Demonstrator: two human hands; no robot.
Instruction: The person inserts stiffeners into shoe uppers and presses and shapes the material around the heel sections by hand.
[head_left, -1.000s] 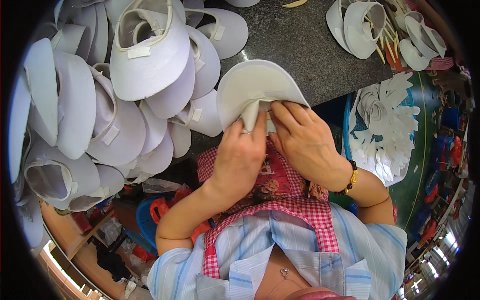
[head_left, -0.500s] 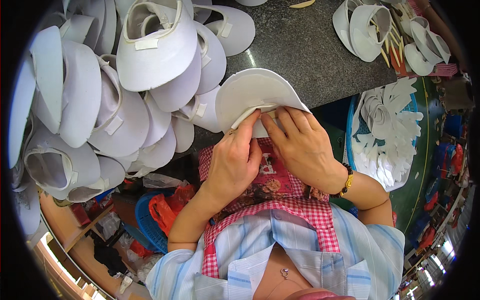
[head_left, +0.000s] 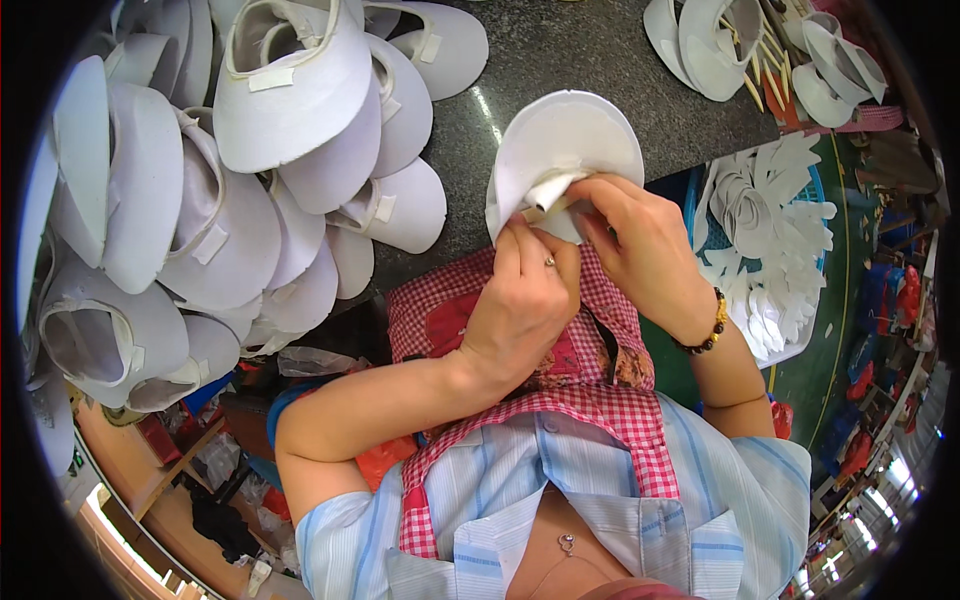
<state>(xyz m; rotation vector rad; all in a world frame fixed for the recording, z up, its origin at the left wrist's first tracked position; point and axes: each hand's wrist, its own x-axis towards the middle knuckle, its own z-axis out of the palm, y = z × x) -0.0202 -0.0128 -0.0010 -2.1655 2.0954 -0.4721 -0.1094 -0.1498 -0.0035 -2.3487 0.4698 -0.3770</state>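
Note:
Over the front edge of the dark stone table, I hold one white visor [head_left: 568, 125] in both hands. Its rounded brim points away from me and curves upward. At its near left side, my left hand [head_left: 520, 300] has the fingers pinched together on the band. My right hand [head_left: 645, 245] grips the right side, with its fingertips bent into the inner opening. A folded white strip [head_left: 550, 190] stands up between the hands at the base of the brim. The fingertips partly hide the band.
A large heap of white visors [head_left: 290, 110] covers the left of the speckled stone table [head_left: 560, 50]. More visors [head_left: 715, 50] lie at the far right, beside thin pale strips [head_left: 770, 70]. To the right, a blue basket [head_left: 822, 190] holds white cut pieces [head_left: 765, 220].
The visor has turned and moved right, and its brim now curls more steeply. My left hand has swung right to its near edge; the right hand has shifted right and turned.

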